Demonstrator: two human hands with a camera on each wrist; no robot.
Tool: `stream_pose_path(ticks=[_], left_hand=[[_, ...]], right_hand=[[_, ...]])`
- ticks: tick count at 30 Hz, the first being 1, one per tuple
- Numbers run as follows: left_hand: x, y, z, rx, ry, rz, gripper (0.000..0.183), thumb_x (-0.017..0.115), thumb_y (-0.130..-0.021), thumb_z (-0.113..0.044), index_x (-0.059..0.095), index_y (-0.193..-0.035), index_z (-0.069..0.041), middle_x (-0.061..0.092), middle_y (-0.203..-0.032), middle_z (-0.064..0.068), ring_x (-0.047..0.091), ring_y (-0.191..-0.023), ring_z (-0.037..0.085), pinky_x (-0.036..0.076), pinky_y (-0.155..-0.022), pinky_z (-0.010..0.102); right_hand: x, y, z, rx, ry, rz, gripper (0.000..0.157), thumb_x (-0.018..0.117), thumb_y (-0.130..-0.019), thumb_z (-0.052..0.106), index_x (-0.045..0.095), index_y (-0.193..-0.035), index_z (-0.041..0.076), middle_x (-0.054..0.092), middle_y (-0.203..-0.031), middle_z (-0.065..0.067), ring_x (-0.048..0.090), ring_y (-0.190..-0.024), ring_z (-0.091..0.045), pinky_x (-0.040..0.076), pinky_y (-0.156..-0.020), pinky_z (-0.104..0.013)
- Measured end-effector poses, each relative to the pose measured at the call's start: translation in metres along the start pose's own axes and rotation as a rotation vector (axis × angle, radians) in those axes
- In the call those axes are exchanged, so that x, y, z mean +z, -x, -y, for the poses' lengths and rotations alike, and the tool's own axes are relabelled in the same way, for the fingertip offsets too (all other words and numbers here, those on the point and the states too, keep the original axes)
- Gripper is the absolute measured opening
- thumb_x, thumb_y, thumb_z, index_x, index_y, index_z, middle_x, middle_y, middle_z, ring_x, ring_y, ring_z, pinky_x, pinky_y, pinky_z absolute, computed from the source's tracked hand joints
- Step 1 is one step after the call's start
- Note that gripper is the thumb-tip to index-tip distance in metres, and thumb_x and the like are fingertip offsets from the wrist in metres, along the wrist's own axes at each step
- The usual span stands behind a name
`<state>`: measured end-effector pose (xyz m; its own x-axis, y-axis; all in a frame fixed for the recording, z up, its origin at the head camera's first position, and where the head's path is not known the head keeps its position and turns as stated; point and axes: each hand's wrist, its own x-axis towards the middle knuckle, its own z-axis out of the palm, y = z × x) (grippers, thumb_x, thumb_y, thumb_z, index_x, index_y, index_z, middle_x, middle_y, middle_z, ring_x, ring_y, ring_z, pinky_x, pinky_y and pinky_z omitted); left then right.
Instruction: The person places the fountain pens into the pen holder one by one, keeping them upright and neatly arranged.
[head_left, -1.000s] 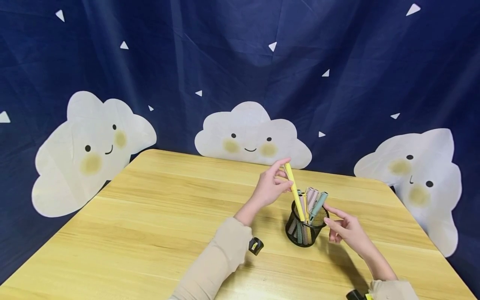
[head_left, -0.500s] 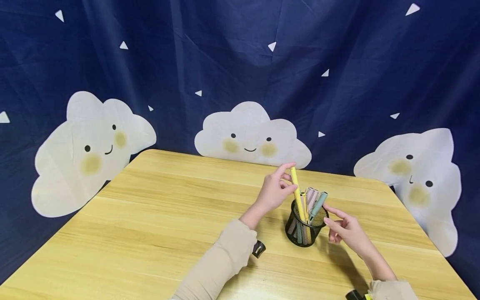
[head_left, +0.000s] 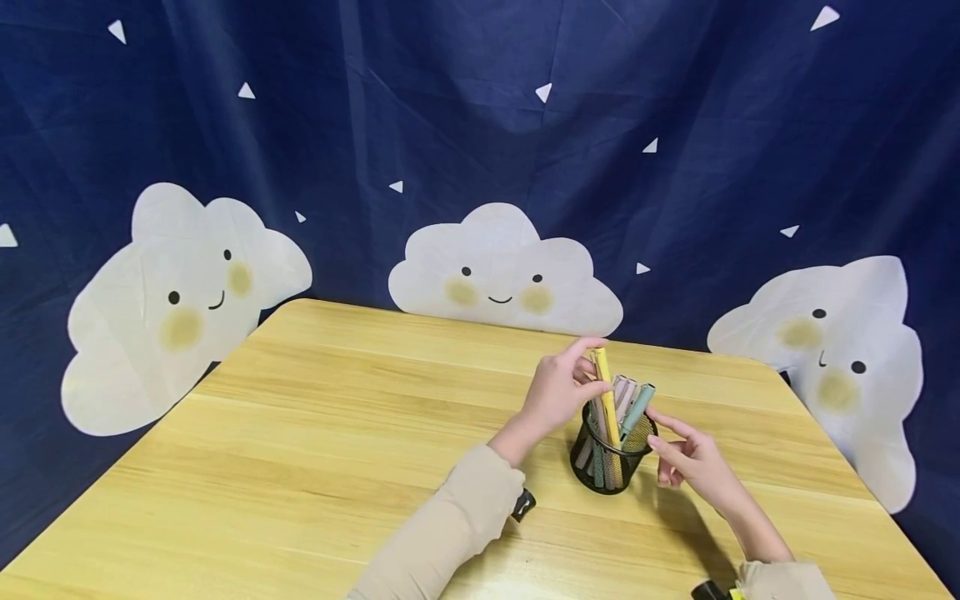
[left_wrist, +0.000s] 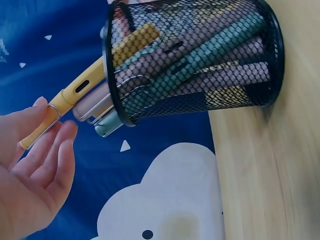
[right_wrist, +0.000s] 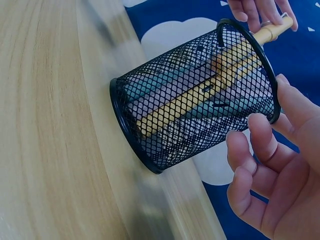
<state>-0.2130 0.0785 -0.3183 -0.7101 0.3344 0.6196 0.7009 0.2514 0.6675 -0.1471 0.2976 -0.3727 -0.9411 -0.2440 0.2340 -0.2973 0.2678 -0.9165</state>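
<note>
A black mesh pen holder stands on the wooden table, filled with several pens in mauve, teal and yellow. My left hand pinches a yellow pen near its upper end, between thumb and fingers. The pen's lower part is inside the holder, and it leans in the opening, as the left wrist view also shows its barrel crossing the rim. On the holder's other side, my right hand holds the rim with thumb and index finger. Its other fingers are curled beside the mesh wall.
The light wooden table spreads out to the left and in front. Behind it hangs a dark blue curtain with white triangles and smiling clouds. A teal pen leans toward the right hand above the rim.
My left hand has moved right and slightly down with the yellow pen, which now sits lower in the holder and more upright. The right hand and the pen holder have stayed put.
</note>
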Motion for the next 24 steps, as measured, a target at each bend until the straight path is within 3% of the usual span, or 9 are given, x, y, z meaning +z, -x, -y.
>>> stream_pose_path(ticks=[5,17,24], left_hand=[[0.003,0.000,-0.001,0.043,-0.133,0.016,0.048,0.074,-0.073,-0.015,0.055,-0.117,-0.012,0.067,-0.076,-0.003,0.060,-0.066,0.003,0.040,-0.059,0.012],[0.012,0.001,0.001,0.035,-0.230,0.087,0.048,0.073,-0.074,-0.021,0.054,-0.118,-0.014,0.065,-0.077,-0.006,0.057,-0.071,0.004,0.040,-0.068,0.014],[0.015,0.002,0.003,0.012,-0.232,0.113,0.048,0.072,-0.075,-0.023,0.054,-0.119,-0.017,0.064,-0.081,-0.005,0.055,-0.076,0.005,0.040,-0.072,0.017]], right_hand=[[0.000,0.000,0.001,0.010,0.000,0.000,0.042,0.048,-0.091,0.003,0.047,-0.125,0.027,0.053,-0.049,-0.009,0.050,-0.042,-0.015,0.041,-0.036,-0.030],[0.000,0.001,0.000,0.016,0.009,-0.004,0.043,0.048,-0.091,0.002,0.041,-0.133,0.009,0.053,-0.049,-0.010,0.050,-0.042,-0.016,0.042,-0.036,-0.030],[0.000,0.001,0.001,0.021,0.009,-0.001,0.043,0.048,-0.091,0.003,0.040,-0.134,0.009,0.053,-0.050,-0.010,0.051,-0.042,-0.017,0.042,-0.036,-0.030]])
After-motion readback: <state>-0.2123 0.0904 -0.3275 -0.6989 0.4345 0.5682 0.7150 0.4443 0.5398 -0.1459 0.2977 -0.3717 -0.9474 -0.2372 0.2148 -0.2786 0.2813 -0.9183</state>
